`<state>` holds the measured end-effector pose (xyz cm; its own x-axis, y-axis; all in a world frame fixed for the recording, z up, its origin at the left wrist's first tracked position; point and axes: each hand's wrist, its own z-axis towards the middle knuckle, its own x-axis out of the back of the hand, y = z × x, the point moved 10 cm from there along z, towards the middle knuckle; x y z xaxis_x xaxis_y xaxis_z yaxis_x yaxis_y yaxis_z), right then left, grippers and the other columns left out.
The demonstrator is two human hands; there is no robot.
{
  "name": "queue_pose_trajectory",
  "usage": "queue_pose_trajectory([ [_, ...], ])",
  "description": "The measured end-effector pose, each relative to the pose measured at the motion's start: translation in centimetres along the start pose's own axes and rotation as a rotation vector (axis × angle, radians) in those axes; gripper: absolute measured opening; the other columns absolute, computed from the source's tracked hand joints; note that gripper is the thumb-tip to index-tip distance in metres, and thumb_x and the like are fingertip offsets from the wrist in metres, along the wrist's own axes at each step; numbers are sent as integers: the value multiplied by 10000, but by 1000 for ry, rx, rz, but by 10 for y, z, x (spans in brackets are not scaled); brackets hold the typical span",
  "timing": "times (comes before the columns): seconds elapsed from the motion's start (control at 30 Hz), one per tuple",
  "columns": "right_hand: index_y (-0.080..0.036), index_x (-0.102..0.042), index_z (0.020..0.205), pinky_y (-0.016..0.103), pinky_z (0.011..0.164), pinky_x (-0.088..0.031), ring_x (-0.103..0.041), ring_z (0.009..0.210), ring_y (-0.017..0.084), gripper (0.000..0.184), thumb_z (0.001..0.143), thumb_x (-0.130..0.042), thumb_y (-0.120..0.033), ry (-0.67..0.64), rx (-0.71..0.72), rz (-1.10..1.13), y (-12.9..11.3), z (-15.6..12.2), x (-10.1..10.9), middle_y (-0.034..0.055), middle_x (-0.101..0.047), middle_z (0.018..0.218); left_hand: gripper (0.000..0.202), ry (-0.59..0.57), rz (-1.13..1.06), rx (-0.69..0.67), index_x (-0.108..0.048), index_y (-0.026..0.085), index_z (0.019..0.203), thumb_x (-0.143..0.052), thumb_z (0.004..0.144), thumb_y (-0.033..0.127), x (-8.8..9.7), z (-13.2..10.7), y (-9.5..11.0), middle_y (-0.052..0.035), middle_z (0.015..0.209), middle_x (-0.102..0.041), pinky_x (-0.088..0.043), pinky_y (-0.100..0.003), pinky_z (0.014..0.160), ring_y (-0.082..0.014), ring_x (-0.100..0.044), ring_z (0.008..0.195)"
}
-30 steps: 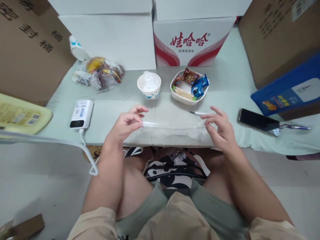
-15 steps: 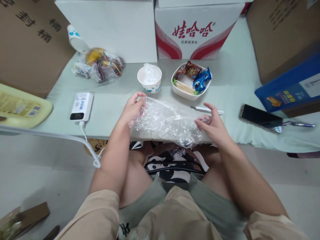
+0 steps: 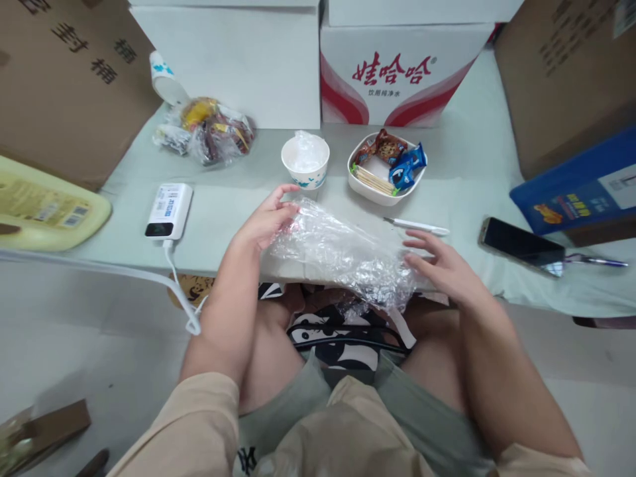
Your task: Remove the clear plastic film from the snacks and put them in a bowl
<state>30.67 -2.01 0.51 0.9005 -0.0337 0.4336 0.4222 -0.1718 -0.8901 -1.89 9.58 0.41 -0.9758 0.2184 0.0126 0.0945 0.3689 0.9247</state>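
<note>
A crumpled sheet of clear plastic film (image 3: pixel 342 248) lies over the table's front edge, its lower part hanging toward my lap. My left hand (image 3: pixel 265 220) pinches its upper left corner between thumb and fingers. At the other end, my right hand (image 3: pixel 442 266) has its fingers apart beside the film; whether the fingertips touch it I cannot tell. Just beyond my left hand stands a paper cup (image 3: pixel 309 180) with clear plastic inside. A white bowl (image 3: pixel 370 194) holds wrapped snacks (image 3: pixel 390 147) and a bundle of wooden sticks (image 3: pixel 373 179). A white pen-like cutter (image 3: pixel 422 226) rests above my right hand.
A power bank (image 3: pixel 169 209) with a white cable is at left, near a yellow bottle (image 3: pixel 50 205). Bagged snacks (image 3: pixel 211 132) and a tipped paper cup (image 3: pixel 166 79) lie behind. White cartons (image 3: pixel 397 73) line the back. A phone (image 3: pixel 521 245) and blue box (image 3: pixel 571 189) are at right.
My right hand has let go of the film's right end and moved slightly right, fingers spreading. The film's right side has sagged lower. My left hand keeps its corner.
</note>
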Motion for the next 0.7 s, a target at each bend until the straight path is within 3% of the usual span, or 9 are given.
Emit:
queue_pose_trajectory([
  [0.07, -239, -698, 1088, 421, 776, -604, -695, 871, 234, 335, 831, -700, -454, 132, 101, -107, -13, 1, 15, 99, -722, 1099, 447, -40, -2, -2, -551, 263, 1221, -671, 806, 151, -5, 3, -4, 52, 789, -577, -352, -170, 426, -37, -473, 461],
  [0.13, -238, -703, 991, 445, 864, -586, -697, 916, 237, 240, 856, -672, -434, 169, 172, -64, -22, 9, 14, 86, -734, 1024, 429, -106, -17, -12, -545, 260, 1216, -665, 815, 168, -14, 5, -8, 46, 798, -597, -338, -177, 419, -35, -452, 444],
  [0.23, -248, -667, 1039, 437, 914, -577, -705, 987, 230, 258, 842, -694, -412, -61, 156, 179, -26, 34, -26, 72, -747, 1021, 403, -208, -41, -58, -544, 257, 1203, -667, 823, 200, -31, 9, -7, 32, 812, -628, -309, -187, 397, -30, -421, 410],
  [0.37, -273, -586, 1178, 375, 850, -597, -703, 1024, 206, 523, 716, -821, -337, -440, 46, 481, -39, 52, -103, 59, -734, 1134, 467, -359, -76, -103, -537, 254, 1208, -739, 791, 310, -54, 10, 0, 25, 797, -652, -307, -203, 376, -44, -436, 381],
  [0.43, -246, -609, 1051, 320, 732, -589, -704, 857, 173, 415, 712, -831, -336, -608, 33, 511, -49, 49, -134, 31, -744, 968, 575, -407, -111, -102, -526, 262, 1252, -786, 755, 387, -57, 11, 2, 13, 808, -673, -328, -210, 388, -60, -472, 393],
  [0.5, -222, -594, 867, 280, 624, -546, -647, 666, 133, 268, 769, -792, -374, -692, 76, 504, -61, 45, -151, -10, -694, 749, 682, -403, -174, -93, -500, 275, 1332, -759, 760, 541, -51, 14, 3, -15, 850, -696, -379, -223, 434, -96, -553, 455],
  [0.57, -223, -541, 771, 265, 555, -504, -586, 551, 111, 284, 810, -750, -412, -645, 139, 537, -70, 47, -152, -44, -624, 627, 794, -369, -251, -75, -473, 274, 1400, -607, 782, 754, -41, 18, 0, -59, 922, -712, -438, -253, 501, -158, -649, 575],
  [0.63, -234, -504, 768, 257, 511, -475, -560, 501, 103, 307, 813, -733, -433, -479, 177, 589, -73, 57, -141, -59, -603, 610, 921, -344, -331, -47, -503, 234, 1392, -425, 761, 900, -36, 20, -5, -107, 994, -717, -493, -302, 574, -234, -712, 734],
  [0.7, -244, -473, 774, 248, 477, -446, -542, 472, 94, 321, 819, -718, -447, -274, 169, 573, -66, 67, -127, -60, -607, 632, 991, -369, -402, 4, -572, 181, 1308, -377, 718, 952, -44, 16, -13, -152, 1051, -720, -542, -361, 662, -307, -727, 907],
])
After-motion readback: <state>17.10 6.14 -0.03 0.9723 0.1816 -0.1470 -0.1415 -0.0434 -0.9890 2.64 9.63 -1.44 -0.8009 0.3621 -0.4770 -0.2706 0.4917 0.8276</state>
